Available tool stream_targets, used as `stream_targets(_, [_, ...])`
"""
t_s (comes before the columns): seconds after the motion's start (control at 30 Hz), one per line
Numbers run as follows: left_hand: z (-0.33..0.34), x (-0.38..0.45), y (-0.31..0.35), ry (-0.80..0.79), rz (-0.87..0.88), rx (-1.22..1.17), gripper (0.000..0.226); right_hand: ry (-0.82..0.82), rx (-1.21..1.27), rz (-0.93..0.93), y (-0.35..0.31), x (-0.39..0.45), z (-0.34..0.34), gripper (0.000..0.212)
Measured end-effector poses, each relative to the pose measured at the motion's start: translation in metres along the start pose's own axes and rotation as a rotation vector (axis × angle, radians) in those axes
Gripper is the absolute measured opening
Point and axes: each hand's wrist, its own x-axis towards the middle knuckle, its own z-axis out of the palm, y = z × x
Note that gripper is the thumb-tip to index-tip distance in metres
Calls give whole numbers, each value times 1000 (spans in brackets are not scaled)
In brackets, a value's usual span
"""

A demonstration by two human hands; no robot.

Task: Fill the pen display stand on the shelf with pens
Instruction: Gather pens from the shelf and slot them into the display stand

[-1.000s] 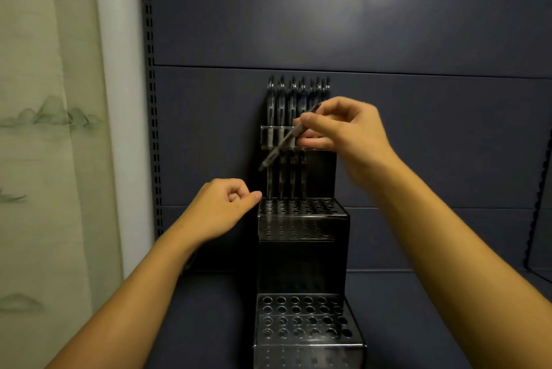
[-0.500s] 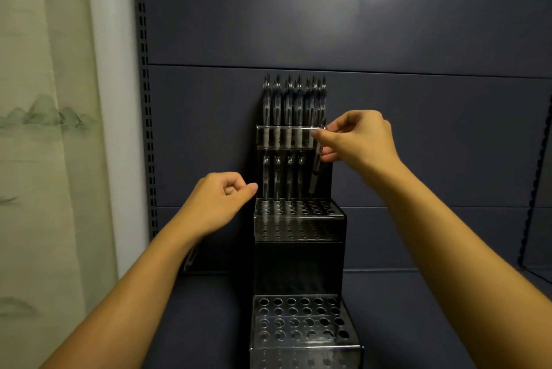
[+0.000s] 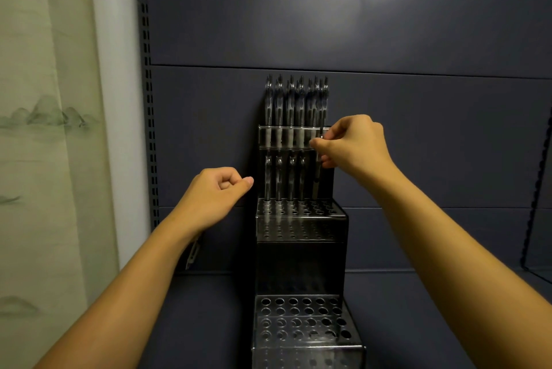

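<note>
A dark, stepped pen display stand (image 3: pixel 301 237) with rows of round holes stands on the shelf against the back panel. Its top tier holds several dark pens (image 3: pixel 294 106) upright; several more pens (image 3: pixel 283 177) stand in the back row of the middle tier. My right hand (image 3: pixel 352 143) pinches a dark pen (image 3: pixel 316 180), held nearly upright, its tip just above the right holes of the middle tier. My left hand (image 3: pixel 219 192) is a loose fist left of the stand, holding nothing that I can see.
The lowest tier (image 3: pixel 301 321) in front shows only holes. A dark blue back panel (image 3: pixel 328 10) and shelf floor (image 3: pixel 209 324) surround the stand. A slotted upright (image 3: pixel 148 100) runs down the left, with a pale painted wall (image 3: pixel 44 129) beyond it.
My right hand has turned the pen from a slant to nearly upright and brought it down over the right side of the middle tier. My left hand has stayed in place.
</note>
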Motion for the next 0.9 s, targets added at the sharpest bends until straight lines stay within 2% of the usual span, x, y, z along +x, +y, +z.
stream_targets(0.17, [-2,1,4,-17,-32,-43,37,-4,-45,10,5,1,7,27])
stream_targets(0.3, [-6,1,6,-24,-62,-81,37,-93,-139,34,8,1,12,29])
stream_targets(0.53, [-10,-1,13,-30,-111,-149,39,-171,-127,115,14,-10,12,31])
stream_targets(0.63, [-13,2,20,-35,-115,-215,39,-147,-301,39,12,-11,7,42])
stream_targets(0.7, [-17,5,28,-32,-113,-288,41,-32,-351,-74,8,-12,3,44])
stream_targets(0.77, [-23,11,39,-37,-90,-364,43,68,-307,-199,-2,-16,-1,32])
stream_targets(0.8, [-25,14,46,-42,-69,-395,45,67,-246,-232,-8,-19,-2,26])
stream_targets(0.9, [-33,26,73,-55,-3,-478,45,-131,65,-157,-27,-27,4,17])
